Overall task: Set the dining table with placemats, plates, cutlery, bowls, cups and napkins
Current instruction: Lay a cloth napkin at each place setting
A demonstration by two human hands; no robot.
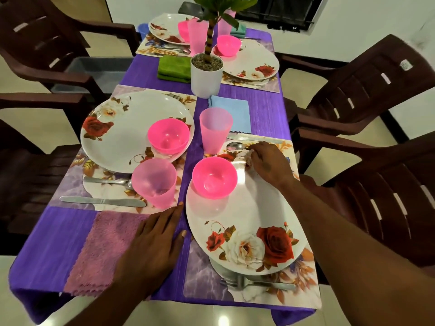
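A long table under a purple cloth [266, 109] carries four place settings, with dark brown plastic chairs [367, 90] along both sides. At the near right, a floral rectangular placemat [303, 288] holds a large white plate with red and white roses [247, 231]; a bright pink plastic bowl [214, 177] sits on the plate's far left part. At the near left, a second rose-printed white plate [122, 128] carries another pink bowl [168, 138]. A white pot with a small green plant [206, 74] stands at the table's middle. A mauve fringed napkin [103, 250] lies at the near left edge, a pale blue napkin [233, 111] beyond the near right setting. One translucent pink cup [215, 129] stands upright between the two near plates, another [155, 182] nearer on the left mat. A steel knife [101, 201] lies on the left mat; a steel fork [259, 282] pokes from under the near plate.

The left hand [155, 241] rests flat, fingers spread, on the cloth and the mauve napkin's edge. The right hand [268, 161] has its fingers curled down at the handle of a steel spoon [236, 145] by the plate's far rim; whether it actually pinches the handle cannot be told.
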